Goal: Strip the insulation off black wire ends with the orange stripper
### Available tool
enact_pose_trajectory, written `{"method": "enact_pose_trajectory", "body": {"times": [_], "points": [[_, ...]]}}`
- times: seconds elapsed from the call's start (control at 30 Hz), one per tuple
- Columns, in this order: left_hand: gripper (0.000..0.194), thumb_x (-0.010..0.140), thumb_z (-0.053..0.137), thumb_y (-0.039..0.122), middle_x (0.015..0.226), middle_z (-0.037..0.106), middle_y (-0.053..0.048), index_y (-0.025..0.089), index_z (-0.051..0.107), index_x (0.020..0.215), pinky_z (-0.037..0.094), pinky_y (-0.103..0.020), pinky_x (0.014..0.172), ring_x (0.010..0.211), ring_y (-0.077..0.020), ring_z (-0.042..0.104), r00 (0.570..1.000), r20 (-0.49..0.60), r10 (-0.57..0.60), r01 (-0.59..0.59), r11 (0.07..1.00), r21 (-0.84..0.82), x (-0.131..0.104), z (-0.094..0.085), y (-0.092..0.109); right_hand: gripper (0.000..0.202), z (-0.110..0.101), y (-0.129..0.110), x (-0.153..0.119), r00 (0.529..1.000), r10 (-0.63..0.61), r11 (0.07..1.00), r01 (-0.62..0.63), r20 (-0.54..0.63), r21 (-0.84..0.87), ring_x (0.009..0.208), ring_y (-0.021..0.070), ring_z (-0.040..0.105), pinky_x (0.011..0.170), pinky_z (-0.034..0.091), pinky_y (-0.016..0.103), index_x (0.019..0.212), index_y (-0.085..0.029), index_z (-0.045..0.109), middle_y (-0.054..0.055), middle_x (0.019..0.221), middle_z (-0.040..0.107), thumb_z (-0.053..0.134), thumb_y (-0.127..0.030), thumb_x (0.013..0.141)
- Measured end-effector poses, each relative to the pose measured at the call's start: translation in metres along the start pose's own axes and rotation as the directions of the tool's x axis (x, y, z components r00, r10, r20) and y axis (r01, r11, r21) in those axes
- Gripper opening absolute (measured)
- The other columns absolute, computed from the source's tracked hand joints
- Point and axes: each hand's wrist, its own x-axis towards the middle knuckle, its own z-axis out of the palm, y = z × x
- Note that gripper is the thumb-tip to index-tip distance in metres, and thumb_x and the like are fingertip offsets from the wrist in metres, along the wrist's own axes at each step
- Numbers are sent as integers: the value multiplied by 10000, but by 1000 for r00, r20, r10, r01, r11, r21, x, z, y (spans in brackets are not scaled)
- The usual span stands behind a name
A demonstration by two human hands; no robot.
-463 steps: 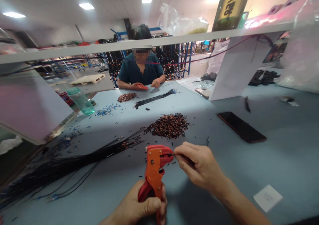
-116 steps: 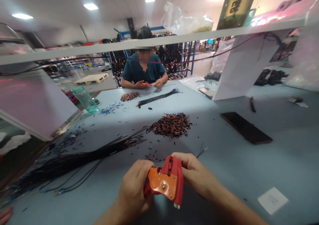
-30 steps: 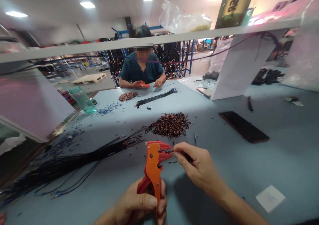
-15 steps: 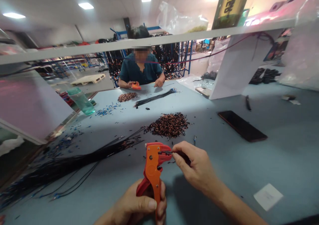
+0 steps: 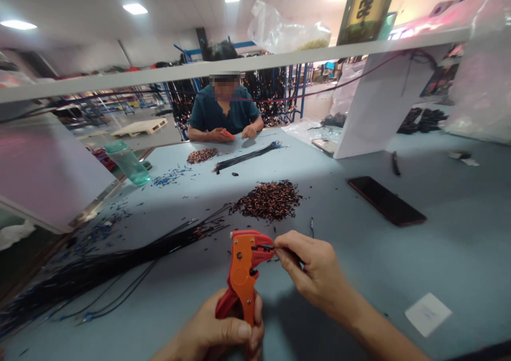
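My left hand (image 5: 229, 329) is wrapped round the handles of an orange and red wire stripper (image 5: 242, 276), held upright with its jaws to the right. At those jaws, the thumb and forefinger of my right hand (image 5: 311, 260) are pinched on a short black wire (image 5: 263, 248). Most of that wire is hidden by the jaws and fingertips. Just beyond the tool lies a pile of short black and copper wire bits (image 5: 269, 200). A long bundle of black wires (image 5: 131, 260) stretches to the left.
Across the table a co-worker (image 5: 224, 108) holds an orange-red tool. A phone (image 5: 387, 200) and a white paper square (image 5: 428, 314) lie right. A green bottle (image 5: 128, 163) leans left near scattered blue bits (image 5: 170, 176). A shelf (image 5: 191, 69) spans above.
The co-worker's orange tool has turned in the hand. My hands and the wire stripper keep almost the same pose, slightly shifted in view, with my right fingertips still at the jaws.
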Motion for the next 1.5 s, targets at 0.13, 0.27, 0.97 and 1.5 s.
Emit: {"method": "enact_pose_trajectory", "body": {"times": [0.13,0.27,0.97,1.5], "points": [[297,667,788,317,588,576,-14,141,583,791,455,-266,532,492,-132,562,1000,-19,13,-12,1000,25,1,-1,-3,192,-1,0,0,1000,-20,1000,20,8,4,567,109,511,548,406,222,802,-192,597,-11,671,586,467,-142,935],[294,685,779,334,549,543,-3,152,558,751,436,-252,500,460,-121,528,999,-19,39,-38,998,40,2,-5,-8,190,-1,2,-1,1000,-11,1000,11,20,-6,553,104,502,541,396,217,810,-189,603,-15,669,596,473,-137,938],[355,711,762,418,496,515,21,184,494,713,417,-246,491,415,-115,500,999,-20,28,-26,994,108,3,-10,-14,171,-2,0,0,999,15,1000,-14,36,-23,499,95,418,503,355,220,795,-193,579,-42,606,507,469,-161,922],[343,717,764,409,495,522,22,174,515,715,399,-243,506,434,-115,508,998,-69,13,-5,992,126,0,1,-8,169,0,-2,-1,999,39,998,-37,29,-53,475,84,352,484,309,214,764,-191,528,-72,575,395,462,-159,916]]}}
